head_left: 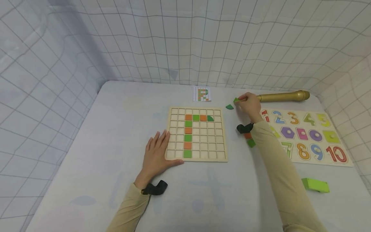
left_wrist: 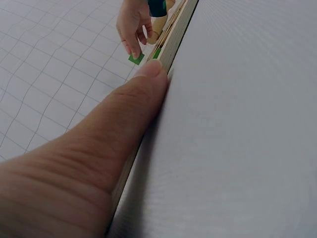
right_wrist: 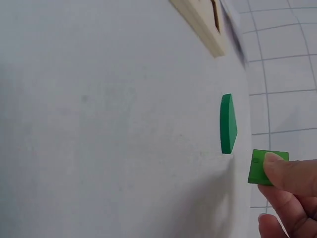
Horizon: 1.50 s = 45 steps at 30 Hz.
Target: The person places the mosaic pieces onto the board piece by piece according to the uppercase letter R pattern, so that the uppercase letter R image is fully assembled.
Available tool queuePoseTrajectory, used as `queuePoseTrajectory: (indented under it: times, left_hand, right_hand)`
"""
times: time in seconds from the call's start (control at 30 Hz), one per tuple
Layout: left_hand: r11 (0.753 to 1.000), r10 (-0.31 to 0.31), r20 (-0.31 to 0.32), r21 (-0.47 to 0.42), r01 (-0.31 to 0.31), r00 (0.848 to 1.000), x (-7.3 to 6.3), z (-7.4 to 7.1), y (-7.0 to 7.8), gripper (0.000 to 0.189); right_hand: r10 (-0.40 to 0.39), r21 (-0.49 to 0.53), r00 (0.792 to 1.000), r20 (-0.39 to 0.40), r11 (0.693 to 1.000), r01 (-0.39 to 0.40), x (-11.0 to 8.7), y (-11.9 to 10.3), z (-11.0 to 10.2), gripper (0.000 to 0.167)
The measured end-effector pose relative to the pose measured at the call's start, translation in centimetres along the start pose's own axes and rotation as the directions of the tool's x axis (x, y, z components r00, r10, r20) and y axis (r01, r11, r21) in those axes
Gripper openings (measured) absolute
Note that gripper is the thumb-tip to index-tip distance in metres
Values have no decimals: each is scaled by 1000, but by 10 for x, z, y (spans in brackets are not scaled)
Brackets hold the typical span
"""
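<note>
My right hand [head_left: 250,105] pinches a light-green square tile [right_wrist: 256,171] between thumb and fingers, held up past the upper right corner of the wooden grid board [head_left: 204,140]. Close to that hand, a dark-green quarter-round tile [head_left: 229,107] lies on the table. Spread over the board's lower left corner, my left hand [head_left: 156,158] rests with straight fingers on the left edge and its thumb along the front edge. Orange and green square tiles alternate down one column of the grid. Along an upper row, more squares lead to another dark-green quarter-round piece [head_left: 210,118].
A small pattern card [head_left: 202,100] lies behind the board. Under the right forearm are an orange tile [head_left: 248,136] and a green tile [head_left: 251,143]. To the right are a number-and-shape puzzle board [head_left: 295,141], a gold microphone-shaped object [head_left: 281,97] and a green block [head_left: 317,185].
</note>
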State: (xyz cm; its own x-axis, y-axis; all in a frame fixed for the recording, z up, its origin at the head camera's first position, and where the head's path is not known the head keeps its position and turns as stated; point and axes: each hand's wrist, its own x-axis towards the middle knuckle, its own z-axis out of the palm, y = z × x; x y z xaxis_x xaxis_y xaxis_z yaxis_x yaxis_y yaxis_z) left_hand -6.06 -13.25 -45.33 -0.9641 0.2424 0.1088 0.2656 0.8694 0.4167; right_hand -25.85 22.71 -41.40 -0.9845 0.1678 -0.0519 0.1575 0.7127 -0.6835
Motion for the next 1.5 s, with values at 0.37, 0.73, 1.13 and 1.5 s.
queuePoseTrajectory:
  times: [0.37, 0.73, 1.13, 1.5]
  left_hand:
    - [1000, 1, 1, 8, -1, 1000, 0, 0, -1, 116]
    - [1000, 0, 3, 3, 0, 1000, 0, 1, 1, 116]
    - [1000, -3, 10, 0, 3, 1000, 1, 1, 0, 116]
    - [1000, -5, 13, 3, 5, 1000, 1, 0, 0, 116]
  right_hand:
    - [-197, 195, 978, 62, 964, 182, -34, -12, 2, 20]
    - [-283, 207, 919, 274, 951, 231, -61, -25, 17, 18]
    - [-388, 200, 850, 356, 920, 336, -68, -27, 35, 12]
    - [-382, 102, 853, 355, 923, 371, -71, -34, 38, 11]
